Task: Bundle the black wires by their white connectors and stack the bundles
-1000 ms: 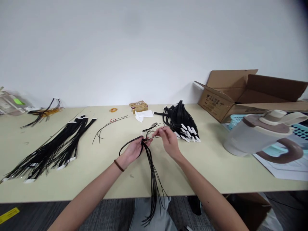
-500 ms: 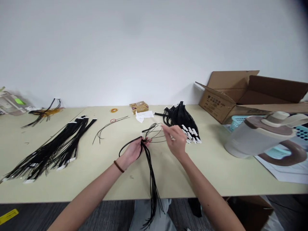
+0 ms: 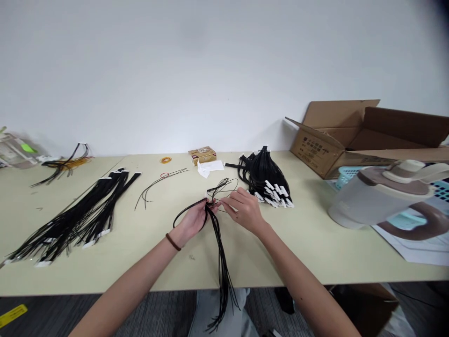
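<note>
My left hand [image 3: 196,217] is closed round a wire harness [image 3: 220,252] of thin black wires, just above the table. Its long loose ends hang down past the table's front edge, and some wires loop out to the left and upward. A white connector shows at the top of the grip. My right hand [image 3: 243,209] pinches a thin black wire of the same harness, its fingertips close to my left fingers. Behind my right hand lies a pile of black wire harnesses [image 3: 264,173] with white connectors. More harnesses [image 3: 77,215] are spread out on the left.
Loose wires with a red band [image 3: 161,180], yellow rubber bands [image 3: 165,160], a small box [image 3: 202,155] and white paper [image 3: 212,166] lie toward the wall. On the right stand an open cardboard box [image 3: 315,150], a large cup [image 3: 375,196] and a blue basket [image 3: 347,175].
My right hand has moved left and down, from the outer end of the wire loops to beside my left fingers. My left hand keeps its hold on the harness.
</note>
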Available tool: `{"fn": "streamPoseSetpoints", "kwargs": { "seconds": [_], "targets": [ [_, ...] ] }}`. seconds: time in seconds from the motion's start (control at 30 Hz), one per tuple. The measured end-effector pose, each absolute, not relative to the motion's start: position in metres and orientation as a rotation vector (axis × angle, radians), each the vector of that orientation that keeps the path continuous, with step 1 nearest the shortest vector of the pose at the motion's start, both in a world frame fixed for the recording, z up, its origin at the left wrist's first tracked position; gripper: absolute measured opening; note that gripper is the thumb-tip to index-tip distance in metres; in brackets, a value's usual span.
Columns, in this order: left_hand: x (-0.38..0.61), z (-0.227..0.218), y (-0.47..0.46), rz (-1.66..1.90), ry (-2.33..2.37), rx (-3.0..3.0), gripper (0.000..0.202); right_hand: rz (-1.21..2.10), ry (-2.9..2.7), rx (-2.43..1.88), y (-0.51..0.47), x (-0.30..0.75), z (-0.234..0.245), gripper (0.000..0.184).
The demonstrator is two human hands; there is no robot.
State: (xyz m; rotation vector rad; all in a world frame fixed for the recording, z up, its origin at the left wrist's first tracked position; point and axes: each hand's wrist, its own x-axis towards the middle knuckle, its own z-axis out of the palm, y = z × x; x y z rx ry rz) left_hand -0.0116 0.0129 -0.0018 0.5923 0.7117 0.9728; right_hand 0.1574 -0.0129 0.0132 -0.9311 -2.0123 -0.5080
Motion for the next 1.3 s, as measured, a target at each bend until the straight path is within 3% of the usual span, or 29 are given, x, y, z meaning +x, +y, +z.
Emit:
{"fn": "streamPoseSetpoints", "kwargs": {
  "seconds": [0.87,1.3],
  "targets": [
    [-0.0116,-0.0048,0.0078,1.02,0.593,0.727,0.003,-0.385,-1.824,-0.998,-0.0117,0.1529,0.0115,0.013],
    [-0.0124,-0.0079,0.0111,0.988,0.603,0.73,0.011,-0.39,-1.845,-0.963,-0.0133,0.1532,0.0126,0.008]
  ]
}}
